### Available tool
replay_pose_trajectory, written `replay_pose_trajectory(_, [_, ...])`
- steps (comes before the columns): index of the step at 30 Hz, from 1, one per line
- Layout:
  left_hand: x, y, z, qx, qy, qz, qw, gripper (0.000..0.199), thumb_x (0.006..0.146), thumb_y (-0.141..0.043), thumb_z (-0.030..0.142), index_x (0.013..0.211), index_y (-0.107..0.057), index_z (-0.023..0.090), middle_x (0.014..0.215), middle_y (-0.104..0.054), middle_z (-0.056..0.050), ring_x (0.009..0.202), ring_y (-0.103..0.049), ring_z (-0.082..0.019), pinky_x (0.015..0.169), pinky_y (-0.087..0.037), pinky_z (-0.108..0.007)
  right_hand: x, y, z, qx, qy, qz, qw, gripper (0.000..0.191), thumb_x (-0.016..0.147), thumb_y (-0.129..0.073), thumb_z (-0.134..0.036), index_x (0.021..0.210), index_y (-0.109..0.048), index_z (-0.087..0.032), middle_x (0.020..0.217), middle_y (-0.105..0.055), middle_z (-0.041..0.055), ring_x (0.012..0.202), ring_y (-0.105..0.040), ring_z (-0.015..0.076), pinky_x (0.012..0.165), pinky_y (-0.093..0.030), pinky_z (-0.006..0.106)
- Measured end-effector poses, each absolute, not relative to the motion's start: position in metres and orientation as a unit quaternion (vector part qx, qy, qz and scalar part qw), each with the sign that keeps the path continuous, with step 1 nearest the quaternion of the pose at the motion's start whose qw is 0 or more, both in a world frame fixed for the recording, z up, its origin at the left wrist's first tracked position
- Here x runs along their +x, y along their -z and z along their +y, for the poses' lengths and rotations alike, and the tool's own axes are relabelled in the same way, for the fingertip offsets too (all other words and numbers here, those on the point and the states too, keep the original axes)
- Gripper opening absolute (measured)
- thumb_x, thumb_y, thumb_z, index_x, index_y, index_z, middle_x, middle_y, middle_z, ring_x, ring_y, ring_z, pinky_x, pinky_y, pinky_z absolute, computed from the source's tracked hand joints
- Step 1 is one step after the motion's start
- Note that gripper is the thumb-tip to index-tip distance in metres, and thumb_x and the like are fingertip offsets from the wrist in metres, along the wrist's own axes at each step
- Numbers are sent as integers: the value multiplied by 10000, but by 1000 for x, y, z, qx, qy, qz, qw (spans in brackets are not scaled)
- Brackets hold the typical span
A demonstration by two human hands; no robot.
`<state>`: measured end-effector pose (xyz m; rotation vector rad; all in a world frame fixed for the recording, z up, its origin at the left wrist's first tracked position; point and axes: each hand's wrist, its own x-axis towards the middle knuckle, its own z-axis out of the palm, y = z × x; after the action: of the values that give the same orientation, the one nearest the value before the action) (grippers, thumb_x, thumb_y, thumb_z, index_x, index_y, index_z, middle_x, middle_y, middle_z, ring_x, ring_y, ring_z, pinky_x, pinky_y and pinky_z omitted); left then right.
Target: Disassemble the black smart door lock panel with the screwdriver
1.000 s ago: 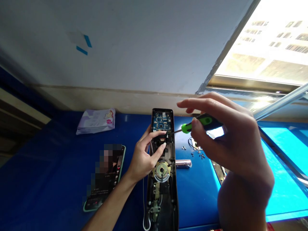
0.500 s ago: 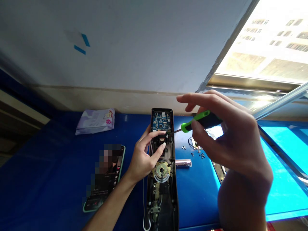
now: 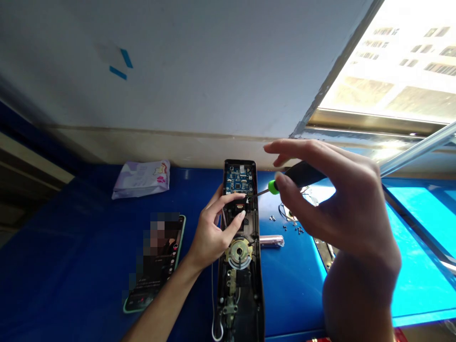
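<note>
A long dark electronic lock housing (image 3: 254, 228) lies with its inside facing up, showing a blue circuit board (image 3: 238, 181) near the top and a round metal disc (image 3: 239, 251) lower down. My left hand (image 3: 213, 228) grips the housing from the left, thumb and index finger pressed on either side of a small black module (image 3: 240, 206); its other fingers are partly hidden. Between the fingers of my right hand (image 3: 338, 204) is a black and green screwdriver (image 3: 304, 175), tilted, its tip at the housing's right side by the left index fingertip.
A phone (image 3: 156, 266) lies on the blue table (image 3: 89, 256) at left, below a pale packet (image 3: 142, 179). Several small screws (image 3: 298, 230), a wrapped cylinder (image 3: 272, 241) and a wired part (image 3: 290, 213) lie right of the housing. A wall and window bound the back.
The screwdriver handle has turned in my right fingers, showing less green and more black. My right thumb has shifted slightly left and up. My left hand and the housing stay put.
</note>
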<state>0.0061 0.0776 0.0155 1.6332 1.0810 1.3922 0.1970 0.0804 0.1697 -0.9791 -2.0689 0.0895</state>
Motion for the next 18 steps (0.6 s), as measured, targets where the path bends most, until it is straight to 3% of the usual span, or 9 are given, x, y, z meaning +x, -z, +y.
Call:
replay_pose_trajectory(2, [6,-16,78,633,-542,419,361,272,939,-718,268,1211,-724,261,1418,-667,-75,1332,-639,-264,1180,-513,-472,197,-167,82,-404,-14,-809,428,109,931,-746,-219,1036,-763,-242,836,-765,-16,625,-658,122,579,-539,310])
replay_pose_trajectory(4, [6,-15,77,633,-542,418,362,270,939,-719,268,1209,-725,262,1432,-658,-73,1343,-633,-263,1180,-513,-464,199,-167,82,-410,-17,-806,426,56,954,-733,-229,991,-770,-249,827,-770,-24,623,-661,114,567,-530,296])
replay_pose_trajectory(10, [6,-14,78,635,-540,415,365,283,941,-717,250,1223,-719,270,1419,-663,-61,1336,-638,-255,1182,-503,-436,198,-172,77,-381,-48,-836,392,418,910,-615,-80,1285,-688,-249,1069,-761,31,880,-720,173,760,-605,320])
replay_pose_trajectory(15, [5,-12,78,636,-541,417,358,281,943,-715,260,1224,-722,272,1427,-663,-61,1343,-633,-261,1185,-504,-439,195,-168,81,-400,-13,-814,421,93,964,-735,-310,1028,-743,-243,875,-778,-4,665,-680,142,593,-549,324])
replay_pose_trajectory(18, [6,-13,78,636,-540,420,357,280,940,-718,265,1220,-726,268,1433,-660,-64,1341,-636,-268,1178,-512,-440,196,-168,80,-396,-22,-818,417,88,987,-691,-240,1056,-745,-250,923,-794,-7,673,-694,125,596,-567,295])
